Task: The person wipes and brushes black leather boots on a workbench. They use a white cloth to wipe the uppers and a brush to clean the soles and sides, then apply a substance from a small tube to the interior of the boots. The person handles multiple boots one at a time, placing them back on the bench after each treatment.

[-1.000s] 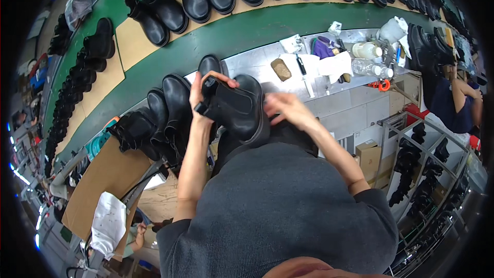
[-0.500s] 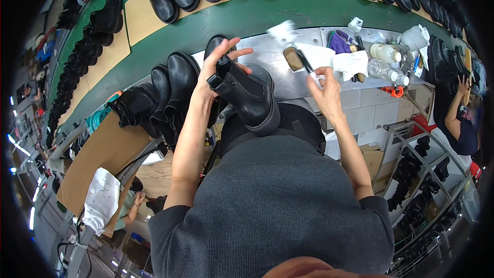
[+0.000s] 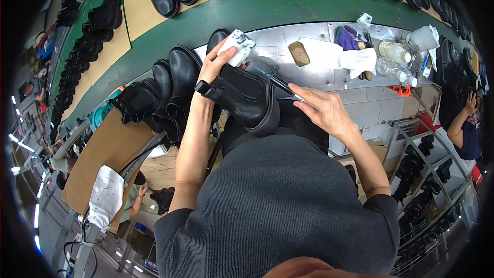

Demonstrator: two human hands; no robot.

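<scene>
My left hand [image 3: 218, 63] is closed on a white, black-stained wad [image 3: 239, 47]; whether it is cloth or sponge I cannot tell. Just below it, a black ankle boot [image 3: 239, 95] with elastic side panels leans over my lap, its toe toward me. The boot's upper end lies against my left wrist. In my right hand [image 3: 327, 110] is a slim black-and-silver brush [image 3: 282, 83], pinched between thumb and fingers. Its bluish tip points left, just over the boot's sole edge near the heel.
On the metal bench edge [image 3: 319, 74] lie a brown block [image 3: 298, 53], white cloths [image 3: 358, 59], a purple cloth [image 3: 348, 38] and clear bottles [image 3: 391, 69]. More black boots [image 3: 183, 69] stand at left and along the green bench [image 3: 257, 9]. A co-worker [image 3: 465, 128] is at far right.
My left hand, spread at the boot's upper end before, now grips the white wad, which was a blur near the brush's far end. My right hand has brought the brush left and down to the boot.
</scene>
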